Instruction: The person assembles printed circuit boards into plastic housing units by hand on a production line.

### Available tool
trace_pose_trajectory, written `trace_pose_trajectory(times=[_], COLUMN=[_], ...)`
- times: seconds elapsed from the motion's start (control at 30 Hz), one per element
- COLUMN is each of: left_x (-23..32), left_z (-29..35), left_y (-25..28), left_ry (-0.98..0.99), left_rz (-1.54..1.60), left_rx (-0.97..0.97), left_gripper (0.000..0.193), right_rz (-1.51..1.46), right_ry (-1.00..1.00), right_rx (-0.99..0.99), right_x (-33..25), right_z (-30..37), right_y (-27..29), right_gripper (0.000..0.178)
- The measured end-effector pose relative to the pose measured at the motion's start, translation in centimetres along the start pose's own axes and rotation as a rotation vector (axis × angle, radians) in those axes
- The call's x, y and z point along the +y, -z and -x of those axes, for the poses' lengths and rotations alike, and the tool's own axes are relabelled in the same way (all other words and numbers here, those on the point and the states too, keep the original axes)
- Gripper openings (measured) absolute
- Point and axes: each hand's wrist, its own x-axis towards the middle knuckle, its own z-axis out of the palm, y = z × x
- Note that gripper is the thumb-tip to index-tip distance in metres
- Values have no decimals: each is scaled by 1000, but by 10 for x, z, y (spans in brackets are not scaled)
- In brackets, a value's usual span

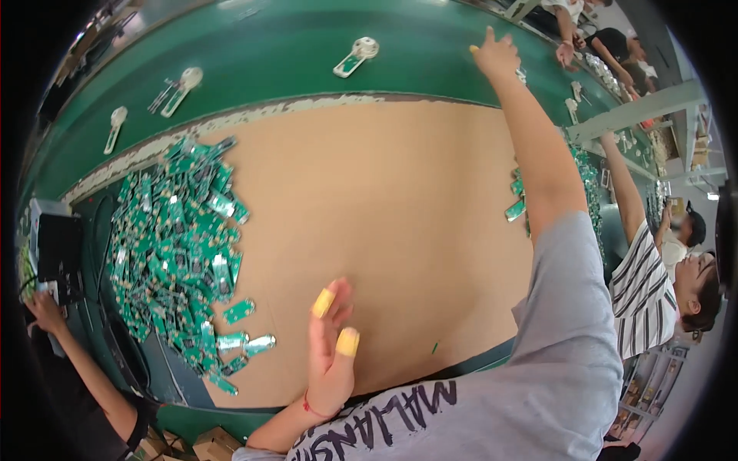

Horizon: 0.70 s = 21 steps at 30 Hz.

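My left hand hovers over the near part of a brown cardboard sheet. Yellow covers sit on its thumb and a finger, which are apart with nothing between them. My right arm stretches far forward to the right, and my right hand is above the green conveyor belt. Its fingers are spread and appear empty; one carries a yellow cover. A small white piece lies beside that wrist, partly hidden. On the belt further left lies a white round-headed part with a frame-like handle holding green.
A large pile of green circuit boards covers the cardboard's left side; more boards lie by my right arm. Two similar white parts are on the belt. Co-workers reach in at left and right, and a metal post stands right.
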Motion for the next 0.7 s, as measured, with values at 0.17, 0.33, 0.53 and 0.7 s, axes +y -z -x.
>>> trace_pose_trajectory(times=[0.17, 0.33, 0.53, 0.7], left_x=[-2, -2, -6, 8], left_z=[-8, -3, -2, 1], left_y=[-2, -6, -5, -12], left_ry=[71, 52, -118, -482], left_rz=[-8, -64, -255, -870], left_rx=[-1, 20, -38, 58], left_gripper=[51, 44, 35, 35], right_rz=[-61, -181, -1201, -1912], right_ry=[-35, 539, 232, 132], right_rx=[-296, 210, -169, -856], right_x=[41, 4, -19, -7], right_z=[-13, 18, 107, 246], right_y=[-46, -26, 63, 179], right_gripper=[36, 25, 29, 31])
